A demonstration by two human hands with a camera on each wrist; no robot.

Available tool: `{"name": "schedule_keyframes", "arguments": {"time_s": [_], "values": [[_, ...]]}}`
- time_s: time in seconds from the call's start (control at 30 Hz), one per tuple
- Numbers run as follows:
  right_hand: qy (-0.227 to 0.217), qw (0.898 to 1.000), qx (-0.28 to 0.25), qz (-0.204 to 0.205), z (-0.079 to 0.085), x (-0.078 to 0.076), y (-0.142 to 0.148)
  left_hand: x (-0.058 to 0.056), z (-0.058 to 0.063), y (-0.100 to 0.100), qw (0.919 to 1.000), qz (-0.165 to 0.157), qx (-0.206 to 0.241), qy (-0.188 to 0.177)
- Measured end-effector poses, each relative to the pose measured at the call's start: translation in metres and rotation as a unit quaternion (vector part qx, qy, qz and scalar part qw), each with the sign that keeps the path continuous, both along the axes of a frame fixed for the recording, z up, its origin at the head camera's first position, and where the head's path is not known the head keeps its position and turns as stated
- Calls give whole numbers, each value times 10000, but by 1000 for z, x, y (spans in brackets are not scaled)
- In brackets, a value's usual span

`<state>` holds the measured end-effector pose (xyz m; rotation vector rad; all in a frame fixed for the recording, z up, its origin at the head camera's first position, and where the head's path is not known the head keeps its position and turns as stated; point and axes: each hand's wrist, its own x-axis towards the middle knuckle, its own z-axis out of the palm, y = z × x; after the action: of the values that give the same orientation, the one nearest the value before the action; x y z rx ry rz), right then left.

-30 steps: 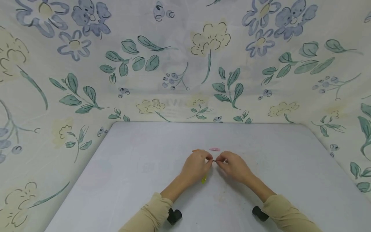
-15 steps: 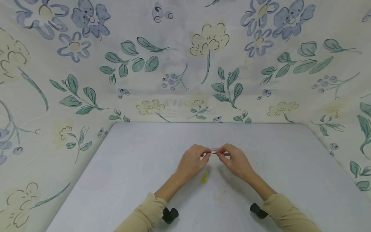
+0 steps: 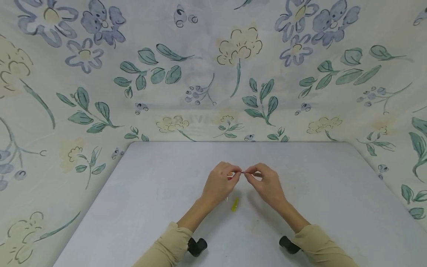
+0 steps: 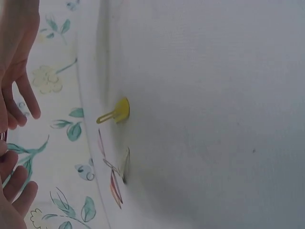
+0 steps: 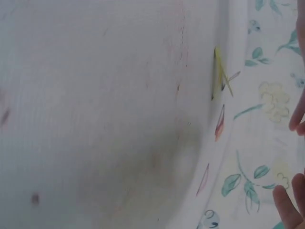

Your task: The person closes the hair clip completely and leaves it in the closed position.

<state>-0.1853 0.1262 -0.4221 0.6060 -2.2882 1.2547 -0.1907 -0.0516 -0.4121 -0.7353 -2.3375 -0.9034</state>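
Between the fingertips of both hands is a small thin dark-red hair clip, seen nearly edge-on above the table. My left hand pinches one end, and my right hand pinches the other with thumb and index finger. In the left wrist view, dark-red strips of the clip show at the frame's edge. A yellow hair clip stands on the table below the hands. An orange-red clip and a pink clip lie farther off in the right wrist view.
A greyish clip lies near the yellow one in the left wrist view. The white table meets a floral cloth at its back and sides. Black devices sit at both wrists.
Both hands have risen toward the back of the table, keeping the clip between them. The yellow clip has come into full sight, and the pink one is now covered in the head view.
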Motion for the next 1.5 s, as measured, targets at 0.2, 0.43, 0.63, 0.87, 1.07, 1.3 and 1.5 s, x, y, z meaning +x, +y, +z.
{"name": "schedule_keyframes", "arguments": {"time_s": [0.2, 0.43, 0.63, 0.87, 1.07, 1.3, 1.5], "values": [[32, 9992, -307, -256, -2, 2, -6, 4, -3, 5, 9987, 133, 467, -174], [354, 9968, -641, -309, -7, 3, -11, 6, -7, 9, 9952, 223, 935, -184], [521, 9961, -683, -205, -12, 2, -13, 8, -13, 10, 9918, 246, 1257, -34], [513, 9969, -536, -254, -15, 3, -16, 10, -19, 10, 9894, 329, 1416, -13], [412, 9973, -383, -463, -15, 6, -19, 11, -21, 11, 9891, 476, 1388, 107], [428, 9967, -380, -575, -15, 8, -23, 13, -22, 13, 9884, 671, 1338, 238], [373, 9963, -609, -476, -16, 10, -26, 15, -22, 14, 9885, 705, 1304, 287]]}}
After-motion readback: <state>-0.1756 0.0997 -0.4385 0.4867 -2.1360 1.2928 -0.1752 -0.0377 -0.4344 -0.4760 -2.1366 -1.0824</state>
